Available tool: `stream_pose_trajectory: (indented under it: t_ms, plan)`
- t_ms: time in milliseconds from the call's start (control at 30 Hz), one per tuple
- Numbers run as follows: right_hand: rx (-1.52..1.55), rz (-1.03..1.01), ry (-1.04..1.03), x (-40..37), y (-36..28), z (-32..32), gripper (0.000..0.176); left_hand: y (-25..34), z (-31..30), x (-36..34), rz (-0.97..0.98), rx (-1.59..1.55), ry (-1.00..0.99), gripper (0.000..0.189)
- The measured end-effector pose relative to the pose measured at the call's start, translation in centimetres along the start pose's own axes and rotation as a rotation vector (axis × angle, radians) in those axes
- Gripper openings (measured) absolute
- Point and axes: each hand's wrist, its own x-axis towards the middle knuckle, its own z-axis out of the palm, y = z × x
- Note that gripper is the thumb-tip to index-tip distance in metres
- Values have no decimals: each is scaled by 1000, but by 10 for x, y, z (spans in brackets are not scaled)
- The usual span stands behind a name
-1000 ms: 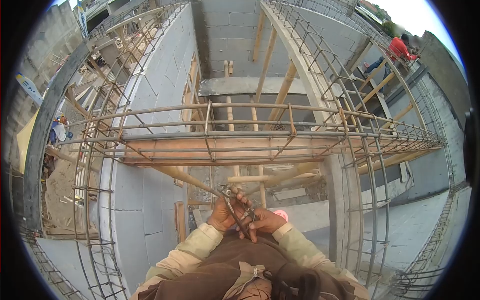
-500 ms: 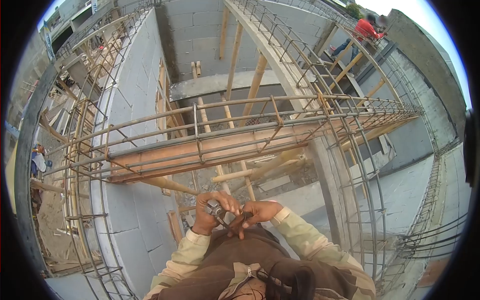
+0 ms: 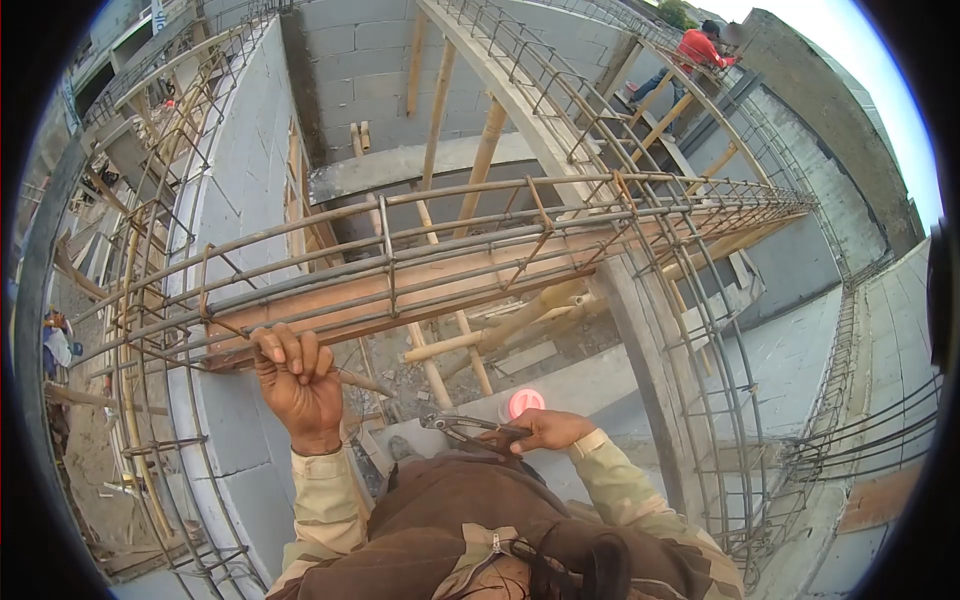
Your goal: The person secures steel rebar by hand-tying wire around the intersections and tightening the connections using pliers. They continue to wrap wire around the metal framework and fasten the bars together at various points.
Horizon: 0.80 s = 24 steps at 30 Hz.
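My right hand (image 3: 552,430) is closed on the handles of dark metal pincers (image 3: 468,430), whose head points left in front of my waist. The handles look a little spread. My left hand (image 3: 300,390) is raised at the left end of the rebar cage (image 3: 392,255), just below its lower bars. Its fingers are curled in a pinch, and whatever they hold is too thin or hidden to make out. The cage is long bars with square stirrups, lying over an orange-brown formwork board (image 3: 430,285).
Grey block walls (image 3: 235,130) rise on the left. A concrete beam (image 3: 645,370) runs on the right beneath more rebar. Bamboo poles (image 3: 482,165) stand below. A round red object (image 3: 525,403) lies beneath the pincers. A person in red (image 3: 700,50) sits at upper right.
My hands, together at my waist before, have come apart. The left has moved up and left to the rebar; the pincers, formerly by my left hand, are now in my right.
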Motion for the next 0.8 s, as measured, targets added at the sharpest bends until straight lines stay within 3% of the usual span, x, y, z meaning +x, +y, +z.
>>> stream_pose_trajectory:
  t_ms: [100,167,200,233,300,400,467,500,633,700,800]
  plan:
    - [60,68,71,-12,25,16,50,50,-4,6,163,-70,-27,16]
    - [309,71,260,-14,30,28,49,74,-10,-5,-3,113,-106,20]
    - [549,21,316,-8,8,40,47,76,-10,-14,-77,257,-55,20]
    - [545,24,299,-2,-1,40,47,72,-8,-22,-64,266,-47,20]
    - [699,-15,386,14,-26,30,45,53,-5,-38,-273,441,63,19]
    - [783,-155,483,48,-69,12,37,22,-15,-63,-373,457,96,22]
    - [1003,-245,495,72,-88,-4,31,8,-14,-78,-467,358,201,22]
    - [1002,-237,480,82,-87,-15,31,4,-14,-82,-456,362,212,22]
    - [1104,-113,773,118,-80,-43,27,13,-20,-88,-241,161,368,19]
    - [1041,-24,934,120,-90,-41,25,30,-29,-85,-38,-74,300,14]
    - [1033,-85,871,120,-84,-50,26,58,-30,-76,47,-153,298,10]
